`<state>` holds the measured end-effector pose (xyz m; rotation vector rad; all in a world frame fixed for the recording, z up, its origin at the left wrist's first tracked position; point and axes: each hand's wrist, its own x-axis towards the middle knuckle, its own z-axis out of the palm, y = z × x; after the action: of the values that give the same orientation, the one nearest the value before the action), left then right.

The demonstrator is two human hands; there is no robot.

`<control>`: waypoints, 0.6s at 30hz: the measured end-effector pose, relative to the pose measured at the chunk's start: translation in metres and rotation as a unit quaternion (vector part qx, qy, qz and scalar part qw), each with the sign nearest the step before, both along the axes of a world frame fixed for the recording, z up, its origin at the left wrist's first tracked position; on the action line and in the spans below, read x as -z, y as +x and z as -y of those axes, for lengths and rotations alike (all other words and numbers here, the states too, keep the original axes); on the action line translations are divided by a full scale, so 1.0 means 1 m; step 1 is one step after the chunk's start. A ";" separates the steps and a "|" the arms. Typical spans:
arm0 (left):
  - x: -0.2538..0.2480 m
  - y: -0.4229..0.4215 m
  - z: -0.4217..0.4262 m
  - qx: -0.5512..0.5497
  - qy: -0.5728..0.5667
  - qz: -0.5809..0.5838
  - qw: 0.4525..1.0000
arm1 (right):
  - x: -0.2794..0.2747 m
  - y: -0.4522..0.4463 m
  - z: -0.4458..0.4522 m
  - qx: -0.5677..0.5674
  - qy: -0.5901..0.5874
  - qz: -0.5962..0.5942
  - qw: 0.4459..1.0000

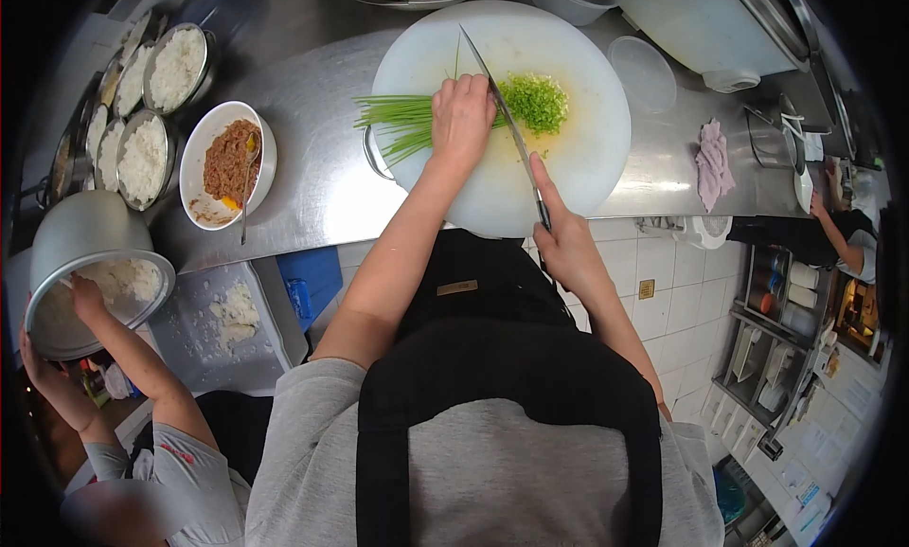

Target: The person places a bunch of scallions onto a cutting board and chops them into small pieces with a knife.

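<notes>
On a round white cutting board (417,64) lies a bunch of long green chives (398,118), their stalks pointing left. My left hand (464,116) presses down on the bunch near its cut end, fingers curled over it. In my right hand (568,239) is the handle of a long kitchen knife (511,125). Its blade stands right beside my left fingertips, the tip pointing to the far side of the board. A heap of finely chopped chives (538,104) sits just right of the blade, with a few bits scattered below it.
To the left stand a white bowl (266,173) of brown minced filling with a spoon and several metal bowls of rice (177,69). A co-worker's hands hold a large pot (85,220) over a grey bin (189,348). Right are a clear lid (642,73) and pink cloth (714,163).
</notes>
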<state>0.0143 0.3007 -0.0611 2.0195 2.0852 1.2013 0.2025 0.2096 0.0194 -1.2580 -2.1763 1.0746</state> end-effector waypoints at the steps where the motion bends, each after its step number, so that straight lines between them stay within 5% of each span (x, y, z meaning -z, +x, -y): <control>1: -0.001 0.000 0.000 0.000 -0.001 -0.002 1.000 | 0.003 0.000 0.002 0.001 0.001 -0.002 1.000; 3: 0.000 -0.002 -0.001 0.000 -0.002 -0.006 1.000 | 0.006 -0.005 0.000 0.001 0.002 -0.005 1.000; 8: 0.000 -0.001 0.000 0.007 -0.002 -0.003 1.000 | -0.016 -0.022 -0.028 0.063 -0.240 0.034 0.968; 11: -0.002 0.000 0.003 0.001 0.002 -0.014 1.000 | -0.002 -0.009 -0.023 0.093 -0.246 -0.072 0.962; 18: -0.014 -0.012 0.001 0.022 0.037 -0.026 0.999 | -0.005 0.005 -0.016 0.095 -0.237 -0.042 0.966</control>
<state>0.0018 0.2993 -0.0473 2.1381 2.0369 1.2512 0.2073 0.2254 0.0248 -1.5461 -1.7470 1.5904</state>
